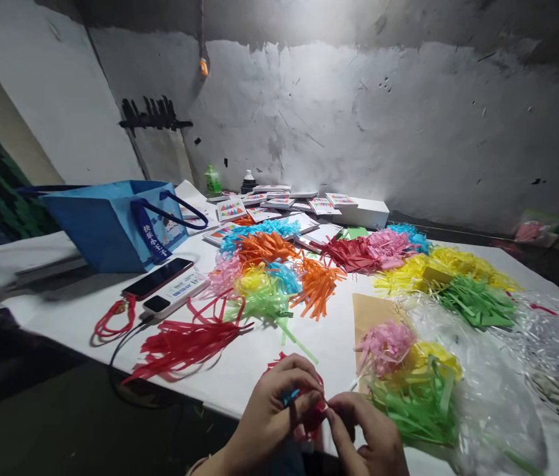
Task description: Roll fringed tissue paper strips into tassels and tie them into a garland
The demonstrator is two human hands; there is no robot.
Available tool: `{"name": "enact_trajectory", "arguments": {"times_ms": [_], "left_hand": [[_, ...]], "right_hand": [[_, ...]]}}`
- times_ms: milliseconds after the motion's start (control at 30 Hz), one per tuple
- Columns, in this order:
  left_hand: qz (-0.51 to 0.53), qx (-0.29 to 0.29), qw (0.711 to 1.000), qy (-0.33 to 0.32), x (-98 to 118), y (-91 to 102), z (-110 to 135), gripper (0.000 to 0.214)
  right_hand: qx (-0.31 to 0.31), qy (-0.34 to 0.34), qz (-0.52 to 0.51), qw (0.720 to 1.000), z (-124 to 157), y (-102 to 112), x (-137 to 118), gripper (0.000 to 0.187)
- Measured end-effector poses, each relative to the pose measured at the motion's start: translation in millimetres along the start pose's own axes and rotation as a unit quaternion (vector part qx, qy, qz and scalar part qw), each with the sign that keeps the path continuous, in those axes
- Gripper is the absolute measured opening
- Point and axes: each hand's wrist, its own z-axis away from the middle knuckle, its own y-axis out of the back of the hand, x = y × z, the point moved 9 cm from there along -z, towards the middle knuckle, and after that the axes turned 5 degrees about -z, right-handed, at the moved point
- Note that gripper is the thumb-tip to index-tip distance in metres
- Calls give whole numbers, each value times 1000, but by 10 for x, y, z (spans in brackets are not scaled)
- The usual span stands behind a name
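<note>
At the front edge of the table, my left hand (277, 406) is closed around a bundle of red paper strips (315, 415), with a bit of blue showing between the fingers. My right hand (366, 430) pinches the same red bundle by its end, fingertips touching those of the left. The exact pinched spot is partly hidden. Just right of my hands lie pink (386, 347), yellow and green paper tassels (415, 406) on a brown sheet (366, 311). A loose red tassel (185, 344) spreads out to the left.
Orange tassels (316, 284) and other coloured ones are heaped mid-table. Behind them are several flat printed boxes (279, 203). A blue gift bag (111, 225), a phone (158, 277) and a white cabled device (175, 295) stand left. Clear plastic wrap (497, 396) covers the right side.
</note>
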Motion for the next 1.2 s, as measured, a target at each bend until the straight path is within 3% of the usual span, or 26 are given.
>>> {"name": "enact_trajectory", "arguments": {"times_ms": [100, 133, 200, 233, 267, 300, 367, 400, 467, 533, 700, 867, 1033, 1133, 1200], "left_hand": [[-16, 125, 992, 21, -29, 335, -46, 24], [-19, 165, 986, 32, -41, 449, -44, 23], [-28, 200, 979, 34, -26, 560, -48, 21], [-37, 193, 980, 24, 2, 548, -59, 20], [-47, 173, 984, 12, 32, 494, -73, 20], [-54, 149, 987, 1, 59, 413, -84, 20], [-54, 97, 994, -12, 88, 219, -95, 21], [-50, 75, 996, -13, 86, 132, -95, 21], [-41, 38, 998, -8, 61, 5, -90, 22], [-44, 14, 999, 2, 11, -42, -82, 23], [-85, -8, 993, 75, -213, -38, -54, 11], [-46, -108, 990, 74, -185, -284, -20, 13], [-1, -59, 996, 72, -188, -192, 68, 21], [125, -27, 979, 161, -453, -180, 156, 40], [229, 0, 946, 229, -644, -206, 207, 52]], "right_hand": [[-6, 91, 162, 983, -66, 397, 60, 18], [22, 124, 247, 961, -88, 584, 71, 18], [158, 78, 431, 885, -131, 1022, 133, 26], [196, 58, 462, 863, -141, 1117, 124, 26], [216, 53, 453, 863, -147, 1115, 83, 27], [207, 70, 402, 889, -162, 1004, 21, 30], [134, 111, 236, 956, -196, 593, -121, 35], [98, 113, 164, 975, -206, 380, -174, 33], [33, 98, 55, 993, -220, 37, -227, 22], [5, 69, 4, 998, -230, -97, -209, 19], [69, 38, -6, 997, -215, 78, -173, 13], [15, 83, -113, 990, -188, -142, -324, 21], [68, -20, -109, 991, -185, -11, -117, 17], [120, -71, -107, 984, -106, 144, -10, 15], [144, -84, -62, 984, -31, 198, 0, 14]]}}
